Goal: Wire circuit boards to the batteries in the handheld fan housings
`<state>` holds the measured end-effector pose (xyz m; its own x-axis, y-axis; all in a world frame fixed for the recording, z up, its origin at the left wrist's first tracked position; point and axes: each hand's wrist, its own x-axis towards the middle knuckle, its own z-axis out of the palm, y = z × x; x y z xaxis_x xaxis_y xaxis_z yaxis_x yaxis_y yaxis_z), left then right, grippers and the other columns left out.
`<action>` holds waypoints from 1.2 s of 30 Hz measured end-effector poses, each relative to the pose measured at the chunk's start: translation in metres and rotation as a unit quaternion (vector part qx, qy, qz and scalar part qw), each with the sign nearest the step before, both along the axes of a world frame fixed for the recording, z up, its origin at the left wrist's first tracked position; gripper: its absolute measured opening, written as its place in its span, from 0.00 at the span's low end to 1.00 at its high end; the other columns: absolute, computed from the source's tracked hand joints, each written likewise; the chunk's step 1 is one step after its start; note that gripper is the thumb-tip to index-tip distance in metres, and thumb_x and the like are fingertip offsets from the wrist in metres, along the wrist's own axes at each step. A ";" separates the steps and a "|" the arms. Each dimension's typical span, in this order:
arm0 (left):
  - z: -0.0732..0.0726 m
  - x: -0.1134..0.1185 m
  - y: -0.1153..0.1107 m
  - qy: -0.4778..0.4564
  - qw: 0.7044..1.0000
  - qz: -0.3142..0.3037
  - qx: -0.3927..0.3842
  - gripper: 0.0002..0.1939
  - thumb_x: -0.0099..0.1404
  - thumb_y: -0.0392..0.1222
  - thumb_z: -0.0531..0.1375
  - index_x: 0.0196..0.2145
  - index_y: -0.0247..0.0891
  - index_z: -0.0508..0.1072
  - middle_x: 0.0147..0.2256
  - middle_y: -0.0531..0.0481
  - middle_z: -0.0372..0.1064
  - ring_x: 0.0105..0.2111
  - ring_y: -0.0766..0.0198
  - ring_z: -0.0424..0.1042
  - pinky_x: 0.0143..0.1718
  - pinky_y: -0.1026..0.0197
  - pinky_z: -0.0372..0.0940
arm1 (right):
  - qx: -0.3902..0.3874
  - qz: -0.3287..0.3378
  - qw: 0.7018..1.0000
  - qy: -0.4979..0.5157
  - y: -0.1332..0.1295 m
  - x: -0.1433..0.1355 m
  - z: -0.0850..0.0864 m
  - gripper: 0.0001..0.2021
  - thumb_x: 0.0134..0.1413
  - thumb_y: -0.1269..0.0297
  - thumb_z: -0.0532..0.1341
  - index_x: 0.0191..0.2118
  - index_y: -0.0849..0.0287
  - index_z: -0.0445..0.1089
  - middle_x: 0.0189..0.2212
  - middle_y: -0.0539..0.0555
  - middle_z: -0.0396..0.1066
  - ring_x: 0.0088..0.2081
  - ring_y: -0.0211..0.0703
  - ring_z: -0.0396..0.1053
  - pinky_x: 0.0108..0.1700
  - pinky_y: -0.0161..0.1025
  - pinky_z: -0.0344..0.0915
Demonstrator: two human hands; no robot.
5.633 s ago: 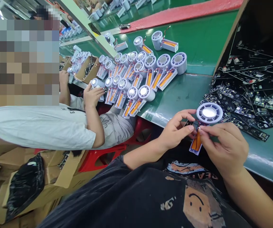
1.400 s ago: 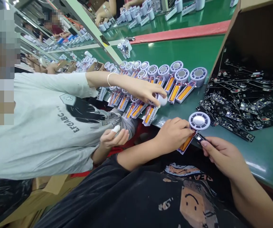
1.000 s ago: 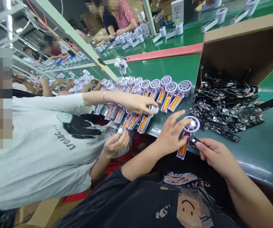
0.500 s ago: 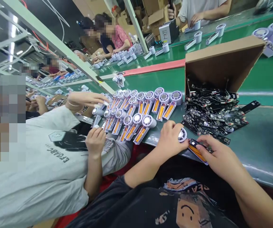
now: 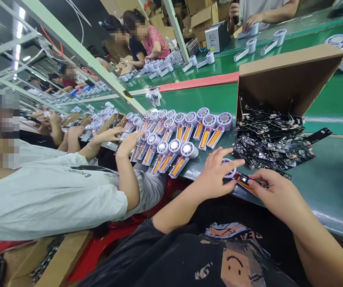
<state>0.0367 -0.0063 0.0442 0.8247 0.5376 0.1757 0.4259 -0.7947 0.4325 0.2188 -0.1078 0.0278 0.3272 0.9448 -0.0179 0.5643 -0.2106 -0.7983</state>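
Note:
At the table's near edge lies a small lilac handheld fan (image 5: 230, 173) with its handle uncovered, showing an orange battery. Over its round head my left hand (image 5: 214, 173) is open, fingers spread, partly covering it. My right hand (image 5: 274, 191) pinches a narrow black circuit board (image 5: 244, 179) between thumb and fingers, holding it along the fan's handle. Part of the board and the handle's far end are hidden by that hand. Left of my hands, rows of similar fans (image 5: 187, 150) lie with orange batteries and thin wires showing.
A cardboard box (image 5: 287, 75) heaped with black circuit boards (image 5: 269, 139) stands beyond my right hand. A co-worker in a pale shirt (image 5: 69, 191) sits close on my left, hands by the fans. Behind runs a green conveyor belt (image 5: 195, 95); more people work across it.
My left hand has let go of the fan's head and spread its fingers. My right hand keeps the board at the handle. The co-worker's near hand has moved forward to the fans.

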 end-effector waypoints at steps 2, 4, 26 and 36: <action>0.003 -0.005 0.000 0.037 0.995 -0.048 0.083 0.16 0.68 0.40 0.59 0.53 0.46 0.74 0.64 0.45 0.62 0.67 0.47 0.55 0.67 0.34 0.51 | -0.006 -0.005 1.000 0.011 0.001 0.001 0.001 0.11 0.49 0.52 0.59 0.28 0.52 0.73 0.27 0.52 0.75 0.26 0.42 0.68 0.29 0.39 0.61; 0.005 -0.007 0.001 0.053 0.985 -0.066 0.148 0.13 0.72 0.40 0.55 0.50 0.44 0.76 0.61 0.47 0.68 0.65 0.49 0.60 0.66 0.34 0.52 | -0.008 -0.006 1.000 0.019 0.001 0.002 0.000 0.12 0.49 0.51 0.59 0.27 0.52 0.73 0.25 0.51 0.74 0.25 0.41 0.66 0.27 0.38 0.60; -0.009 0.001 -0.011 0.023 0.993 -0.052 0.105 0.17 0.70 0.50 0.58 0.51 0.41 0.75 0.53 0.47 0.74 0.52 0.55 0.68 0.48 0.53 0.60 | -0.023 0.048 0.998 0.015 -0.005 0.014 0.008 0.12 0.48 0.52 0.60 0.27 0.51 0.76 0.26 0.53 0.76 0.28 0.46 0.71 0.30 0.41 0.64; -0.008 0.011 -0.009 0.014 0.996 -0.075 0.049 0.17 0.74 0.53 0.55 0.48 0.43 0.78 0.48 0.49 0.77 0.50 0.56 0.69 0.53 0.49 0.57 | 0.041 0.118 0.986 -0.107 -0.013 0.019 0.007 0.11 0.59 0.55 0.59 0.38 0.52 0.77 0.35 0.55 0.76 0.36 0.46 0.74 0.38 0.41 0.70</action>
